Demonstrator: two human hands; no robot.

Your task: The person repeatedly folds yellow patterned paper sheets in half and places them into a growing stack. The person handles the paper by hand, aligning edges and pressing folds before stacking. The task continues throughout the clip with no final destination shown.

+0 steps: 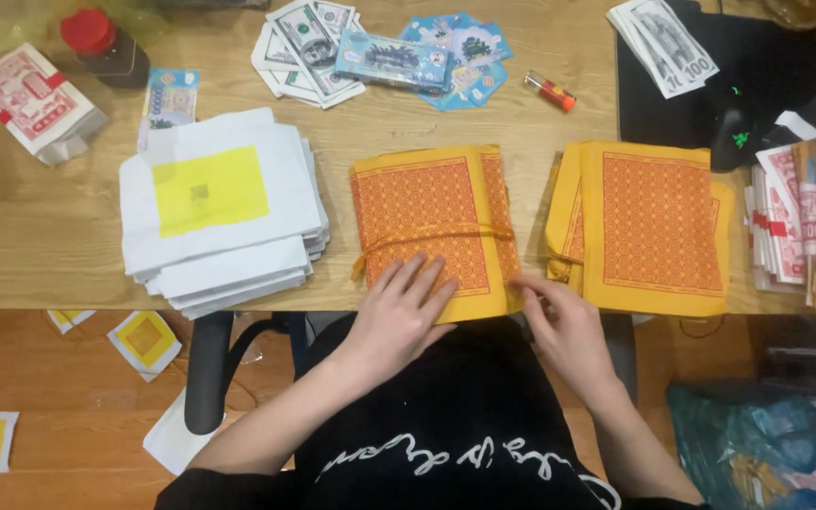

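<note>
At the lower centre of the frame, the left hand lay flat and open on the tied orange paper bundle, apparently pinning it at the desk edge. The right hand pinched its lower right corner with curled fingers, seemingly squaring the sheets. The bundle's long axis ran up the frame, away from the person, its string crossing it.

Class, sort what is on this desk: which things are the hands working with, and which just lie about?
In hand:
left hand
right hand
tied orange paper bundle

Lying about:
second orange stack
white paper stack
banknote-style sheets
lighter
red-capped jar
</note>
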